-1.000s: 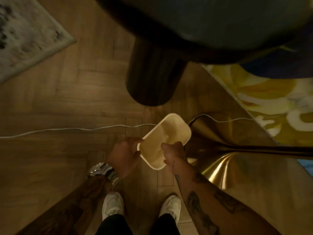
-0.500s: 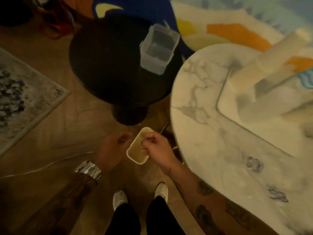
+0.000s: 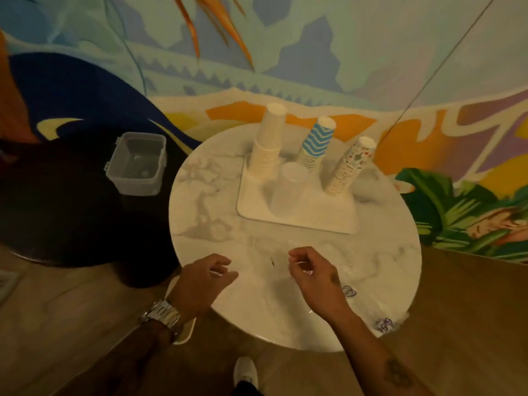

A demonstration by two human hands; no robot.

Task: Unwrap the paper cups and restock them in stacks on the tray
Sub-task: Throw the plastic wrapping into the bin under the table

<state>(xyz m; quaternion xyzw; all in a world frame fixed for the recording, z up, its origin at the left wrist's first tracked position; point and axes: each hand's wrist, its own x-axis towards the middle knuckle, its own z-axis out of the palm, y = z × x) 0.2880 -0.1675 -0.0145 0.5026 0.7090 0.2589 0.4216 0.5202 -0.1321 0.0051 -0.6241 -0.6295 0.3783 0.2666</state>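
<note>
Attention lifts from the floor, the beige container now out of both grips: left hand (image 3: 204, 278) and right hand (image 3: 314, 278) hover half-curled over the marble worktop (image 3: 205, 212), pinching clear wrap or nothing, I cannot tell, while four cup stacks (image 3: 270, 144) stand on the tray (image 3: 314, 221), seemingly restocked.

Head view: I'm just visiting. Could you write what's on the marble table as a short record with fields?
Table: round marble table
Tray: white tray, on its far side
Cups on tray: plain cream stack, blue zigzag stack, patterned stack, pale cup in front; all upside down
Hands: left hand and right hand above the near edge, fingers curled; grip unclear
Nearby: clear plastic box on a dark side table
</note>
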